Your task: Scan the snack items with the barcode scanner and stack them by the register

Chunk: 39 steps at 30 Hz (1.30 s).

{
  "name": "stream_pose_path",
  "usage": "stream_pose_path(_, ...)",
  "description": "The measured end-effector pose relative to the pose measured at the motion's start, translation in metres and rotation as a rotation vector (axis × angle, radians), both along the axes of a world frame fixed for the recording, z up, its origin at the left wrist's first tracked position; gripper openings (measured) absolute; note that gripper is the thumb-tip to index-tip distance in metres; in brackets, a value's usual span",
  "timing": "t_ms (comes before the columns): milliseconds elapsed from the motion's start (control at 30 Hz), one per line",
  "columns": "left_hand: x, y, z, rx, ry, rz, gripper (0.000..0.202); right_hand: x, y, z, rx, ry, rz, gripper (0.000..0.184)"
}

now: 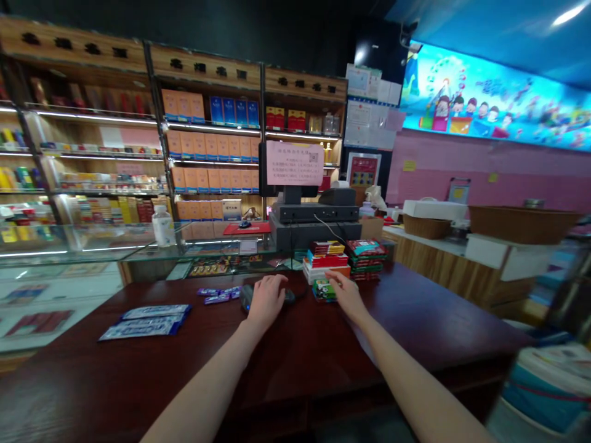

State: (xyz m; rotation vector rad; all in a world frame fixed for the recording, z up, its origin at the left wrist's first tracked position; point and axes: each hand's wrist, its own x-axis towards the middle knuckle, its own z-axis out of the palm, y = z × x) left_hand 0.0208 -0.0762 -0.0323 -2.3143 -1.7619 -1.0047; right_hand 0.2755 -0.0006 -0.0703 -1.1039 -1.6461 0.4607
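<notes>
The left hand [266, 299] lies palm-down over a black rounded device [244, 300]; whether it grips, I cannot tell. The right hand [345, 295], fingers open, touches a small green printed packet [323, 289] beside stacked red boxes [327, 255]. I think pinching its sides gently is best. The dark wooden desk [138, 369] is glossy, and lit shelves [207, 154] stand behind.

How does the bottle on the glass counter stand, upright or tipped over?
Upright. The bottle stands on its base on the glass counter, with its cap at the top.
</notes>
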Motion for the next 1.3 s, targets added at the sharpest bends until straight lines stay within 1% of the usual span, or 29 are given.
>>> stream_pose_path(133, -0.034, -0.008, -0.002, 0.023, -0.002, 0.060, 0.027, -0.028, -0.001, 0.002, 0.023, -0.029, 0.051, 0.035)
stream_pose_path(367, -0.088, -0.018, -0.006, 0.053, -0.048, 0.156, 0.028, -0.075, -0.003, 0.006, -0.013, -0.027, 0.144, 0.035)
stream_pose_path(633, -0.146, -0.027, -0.014, 0.024, -0.009, 0.278, 0.031, -0.121, -0.001, 0.013, -0.007, -0.084, 0.233, 0.034)
stream_pose_path(800, -0.186, -0.036, -0.018, -0.006, 0.015, 0.385, 0.028, -0.154, -0.005, 0.025, 0.015, -0.130, 0.283, 0.031)
stream_pose_path(1067, -0.251, -0.057, -0.020, -0.056, 0.062, 0.509, 0.033, -0.216, -0.024, 0.052, 0.092, -0.271, 0.384, 0.032)
stream_pose_path(1200, -0.277, -0.069, -0.021, -0.126, 0.100, 0.546, 0.037, -0.252, -0.033, 0.057, 0.136, -0.365, 0.441, 0.035)
stream_pose_path(1300, -0.296, -0.076, -0.022, -0.188, 0.119, 0.541, 0.038, -0.279, -0.041, 0.056, 0.127, -0.429, 0.478, 0.036)
